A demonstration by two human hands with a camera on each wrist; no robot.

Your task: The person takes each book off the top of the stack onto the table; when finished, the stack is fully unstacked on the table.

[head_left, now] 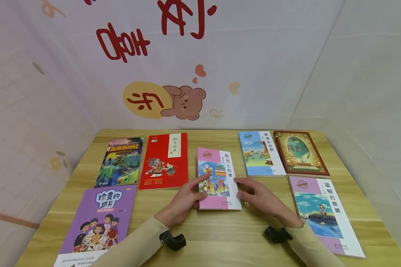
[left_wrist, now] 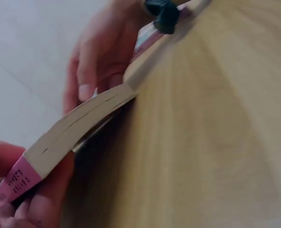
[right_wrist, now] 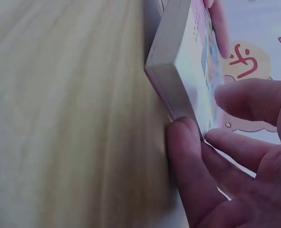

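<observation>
In the head view a pink-and-white paperback (head_left: 214,185) with a balloon and city picture is at the middle of the table. My left hand (head_left: 183,202) grips its left side, thumb over the cover and fingers beneath. In the left wrist view the paperback's page edges (left_wrist: 79,123) show, with a dark gap under them, so it is tilted off the wood. My right hand (head_left: 258,196) touches the right edge with fingertips, fingers fairly straight. The right wrist view has one finger at the paperback's corner (right_wrist: 166,71) side and another near the cover.
Left of it lie a red book (head_left: 165,161), a green dinosaur book (head_left: 120,161) and a purple book (head_left: 100,218). To the right are a blue book (head_left: 260,154), a green-and-brown book (head_left: 300,152) and another pink-and-white book (head_left: 324,213). A printed cloth (head_left: 254,66) hangs behind the table.
</observation>
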